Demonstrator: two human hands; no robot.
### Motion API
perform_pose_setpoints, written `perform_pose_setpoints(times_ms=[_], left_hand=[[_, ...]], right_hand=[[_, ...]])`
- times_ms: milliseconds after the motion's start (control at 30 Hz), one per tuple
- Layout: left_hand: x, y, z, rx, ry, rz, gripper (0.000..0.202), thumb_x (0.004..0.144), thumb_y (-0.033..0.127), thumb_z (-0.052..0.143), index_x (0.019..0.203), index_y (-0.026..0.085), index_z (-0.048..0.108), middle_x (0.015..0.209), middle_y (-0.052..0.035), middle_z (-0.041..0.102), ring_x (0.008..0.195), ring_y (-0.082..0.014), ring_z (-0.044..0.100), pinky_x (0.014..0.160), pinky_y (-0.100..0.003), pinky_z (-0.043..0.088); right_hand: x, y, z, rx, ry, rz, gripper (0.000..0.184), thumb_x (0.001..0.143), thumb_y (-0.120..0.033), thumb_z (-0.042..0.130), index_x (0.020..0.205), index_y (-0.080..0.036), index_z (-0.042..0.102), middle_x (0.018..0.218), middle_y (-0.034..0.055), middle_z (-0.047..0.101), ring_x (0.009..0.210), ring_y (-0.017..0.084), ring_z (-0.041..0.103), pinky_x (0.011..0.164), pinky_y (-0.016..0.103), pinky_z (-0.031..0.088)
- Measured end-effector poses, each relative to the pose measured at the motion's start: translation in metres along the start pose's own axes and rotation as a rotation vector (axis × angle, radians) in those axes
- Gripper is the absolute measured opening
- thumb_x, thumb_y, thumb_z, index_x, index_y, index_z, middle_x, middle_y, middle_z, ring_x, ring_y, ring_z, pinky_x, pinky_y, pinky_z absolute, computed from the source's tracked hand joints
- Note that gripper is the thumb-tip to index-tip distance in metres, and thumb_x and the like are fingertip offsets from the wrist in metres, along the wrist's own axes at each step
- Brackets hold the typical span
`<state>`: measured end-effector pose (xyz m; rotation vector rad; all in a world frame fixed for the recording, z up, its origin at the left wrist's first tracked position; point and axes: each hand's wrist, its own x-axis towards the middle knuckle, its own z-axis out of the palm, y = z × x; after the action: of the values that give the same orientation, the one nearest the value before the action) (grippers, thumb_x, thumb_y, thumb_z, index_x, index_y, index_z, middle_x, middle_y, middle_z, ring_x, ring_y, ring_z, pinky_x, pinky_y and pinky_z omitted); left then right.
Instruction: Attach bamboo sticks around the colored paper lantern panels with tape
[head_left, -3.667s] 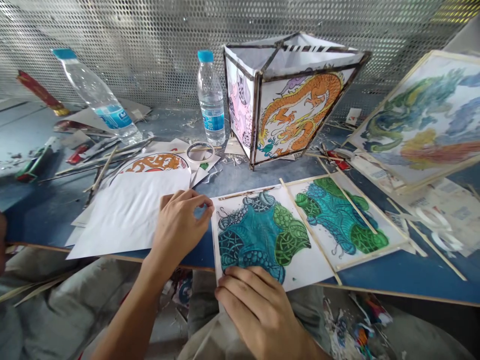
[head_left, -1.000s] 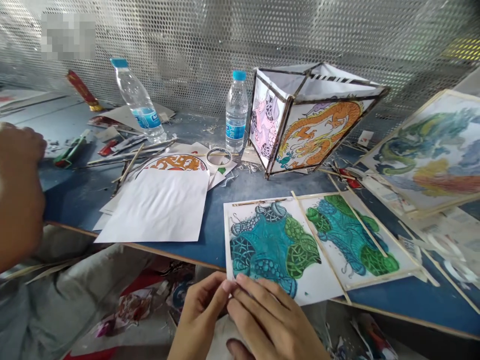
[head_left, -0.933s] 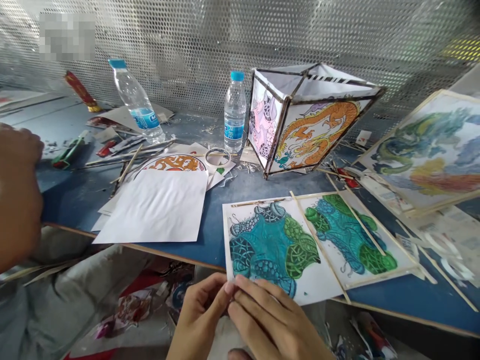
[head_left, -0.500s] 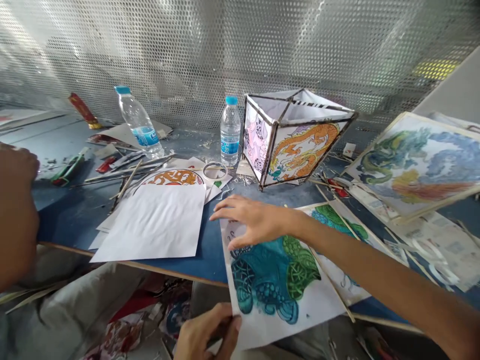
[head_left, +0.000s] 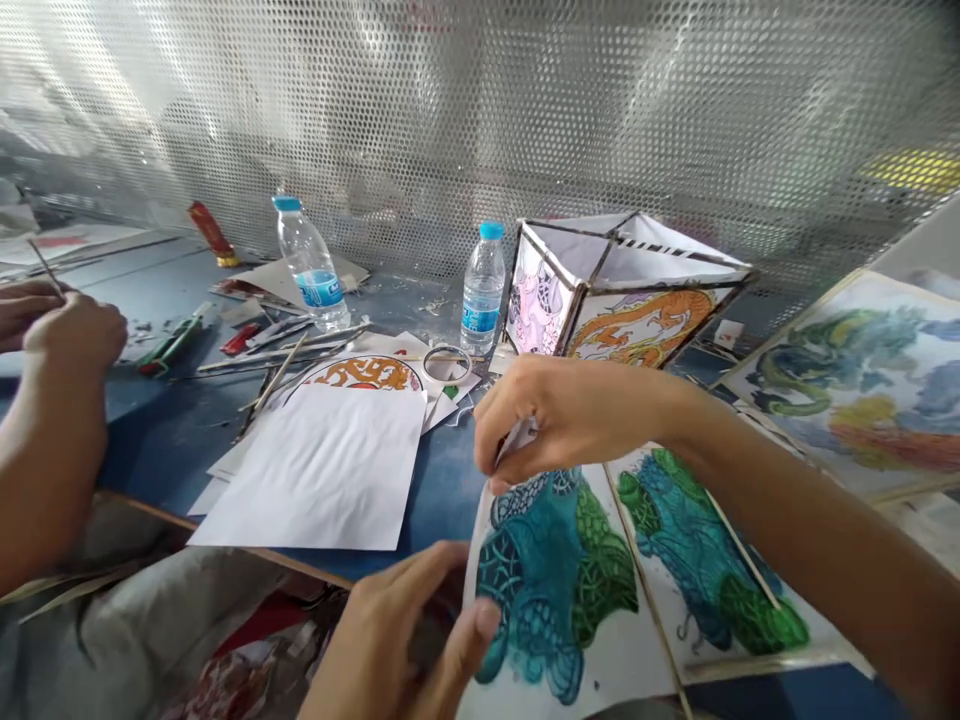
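The painted sheet of paper [head_left: 536, 590], with its blue-green and green patterned creature, lies before me at the table's front edge. My right hand [head_left: 570, 415] is closed in a pinch at its upper left corner, covering the top of the picture. A bit of white shows between those fingers. At the sheet's left edge is my left hand [head_left: 405, 630], its thumb over the paper and its index finger apart from the thumb. A thin wooden stick [head_left: 637, 555] runs along the sheet's right side. Beyond it lies a similar painting [head_left: 705, 550], partly under my right forearm.
A four-sided lantern [head_left: 652, 320] and two water bottles [head_left: 482, 300] [head_left: 319, 285] stand behind. A tape roll [head_left: 448, 352], white paper [head_left: 322, 470], sticks and a green-handled tool [head_left: 169, 345] lie leftward. Another person's hands [head_left: 71, 320] work at far left. A dragon painting [head_left: 862, 370] leans right.
My right hand has gone from spread fingers over the sheet to a pinch at its corner. My left hand has opened from its edge pinch. The view has shifted slightly.
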<state>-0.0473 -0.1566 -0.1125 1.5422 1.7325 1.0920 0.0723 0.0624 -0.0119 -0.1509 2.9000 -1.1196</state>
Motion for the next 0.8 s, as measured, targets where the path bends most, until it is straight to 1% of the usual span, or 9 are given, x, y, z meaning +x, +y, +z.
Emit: perform_pose_setpoints(times_ms=[67, 167, 333, 367, 433, 500, 567, 667, 800], left_hand=[[0.021, 0.011, -0.014, 0.137, -0.071, 0.049, 0.041, 0.102, 0.047, 0.049, 0.071, 0.022, 0.059, 0.058, 0.0032, 0.059, 0.053, -0.0120, 0.056, 0.051, -0.018, 0.043], [0.041, 0.019, -0.030, 0.320, -0.091, 0.158, 0.044, 0.105, 0.042, 0.046, 0.066, 0.021, 0.051, 0.055, 0.0043, 0.056, 0.051, -0.0103, 0.053, 0.051, -0.020, 0.039], [0.068, 0.029, -0.052, 0.513, -0.121, 0.327, 0.037, 0.105, 0.042, 0.047, 0.080, 0.025, 0.069, 0.071, 0.0023, 0.072, 0.059, -0.0131, 0.066, 0.056, -0.022, 0.045], [0.075, 0.034, -0.056, 0.564, -0.109, 0.371, 0.033, 0.104, 0.042, 0.049, 0.085, 0.026, 0.071, 0.075, 0.0020, 0.075, 0.062, -0.0142, 0.069, 0.056, -0.023, 0.047], [0.089, 0.048, -0.061, 0.659, -0.016, 0.463, 0.025, 0.101, 0.045, 0.054, 0.099, 0.030, 0.074, 0.084, 0.0017, 0.079, 0.068, -0.0169, 0.074, 0.057, -0.024, 0.050], [0.102, 0.067, -0.061, 0.688, 0.104, 0.540, 0.025, 0.097, 0.049, 0.060, 0.113, 0.032, 0.071, 0.092, 0.0013, 0.081, 0.074, -0.0194, 0.077, 0.058, -0.025, 0.053], [0.112, 0.086, -0.056, 0.630, 0.145, 0.598, 0.025, 0.094, 0.050, 0.064, 0.113, 0.034, 0.069, 0.093, 0.0026, 0.080, 0.075, -0.0182, 0.077, 0.058, -0.024, 0.053], [0.125, 0.110, -0.047, 0.491, 0.103, 0.621, 0.010, 0.094, 0.041, 0.065, 0.098, 0.033, 0.069, 0.081, 0.0073, 0.078, 0.065, -0.0118, 0.073, 0.056, -0.018, 0.052], [0.138, 0.122, -0.038, 0.393, 0.010, 0.561, 0.011, 0.095, 0.036, 0.062, 0.088, 0.030, 0.069, 0.068, 0.0097, 0.073, 0.055, -0.0080, 0.069, 0.052, -0.015, 0.049]], right_hand=[[-0.011, -0.004, -0.005, -0.016, 0.093, 0.009, 0.002, 0.090, -0.015, 0.078, 0.088, -0.014, 0.078, 0.085, 0.0005, 0.076, 0.078, 0.009, 0.068, 0.074, 0.020, 0.049], [-0.030, -0.003, -0.008, 0.015, 0.230, 0.049, 0.007, 0.096, -0.018, 0.071, 0.098, -0.016, 0.077, 0.093, 0.0010, 0.077, 0.086, 0.011, 0.069, 0.079, 0.023, 0.050], [-0.062, -0.002, -0.007, 0.016, 0.557, 0.180, 0.017, 0.097, -0.029, 0.069, 0.112, -0.022, 0.070, 0.106, 0.0021, 0.074, 0.095, 0.016, 0.067, 0.083, 0.029, 0.050], [-0.066, -0.005, -0.007, 0.009, 0.620, 0.189, 0.017, 0.098, -0.029, 0.068, 0.113, -0.022, 0.070, 0.108, 0.0023, 0.073, 0.097, 0.016, 0.067, 0.083, 0.029, 0.049], [-0.072, -0.011, -0.007, -0.017, 0.734, 0.213, 0.016, 0.099, -0.028, 0.066, 0.114, -0.024, 0.069, 0.110, 0.0021, 0.073, 0.099, 0.016, 0.068, 0.083, 0.028, 0.049], [-0.077, -0.018, -0.007, -0.059, 0.827, 0.234, 0.015, 0.099, -0.027, 0.065, 0.114, -0.025, 0.068, 0.111, 0.0011, 0.073, 0.101, 0.016, 0.068, 0.081, 0.027, 0.049], [-0.081, -0.023, -0.007, -0.099, 0.884, 0.238, 0.015, 0.099, -0.028, 0.065, 0.114, -0.026, 0.067, 0.111, 0.0002, 0.074, 0.102, 0.016, 0.069, 0.077, 0.025, 0.049], [-0.087, -0.031, -0.006, -0.143, 0.915, 0.224, 0.017, 0.100, -0.035, 0.064, 0.115, -0.026, 0.065, 0.109, 0.0006, 0.075, 0.102, 0.017, 0.070, 0.071, 0.024, 0.049], [-0.092, -0.040, -0.004, -0.156, 0.910, 0.207, 0.018, 0.102, -0.035, 0.063, 0.116, -0.025, 0.065, 0.108, 0.0019, 0.075, 0.098, 0.018, 0.071, 0.081, 0.028, 0.052]])
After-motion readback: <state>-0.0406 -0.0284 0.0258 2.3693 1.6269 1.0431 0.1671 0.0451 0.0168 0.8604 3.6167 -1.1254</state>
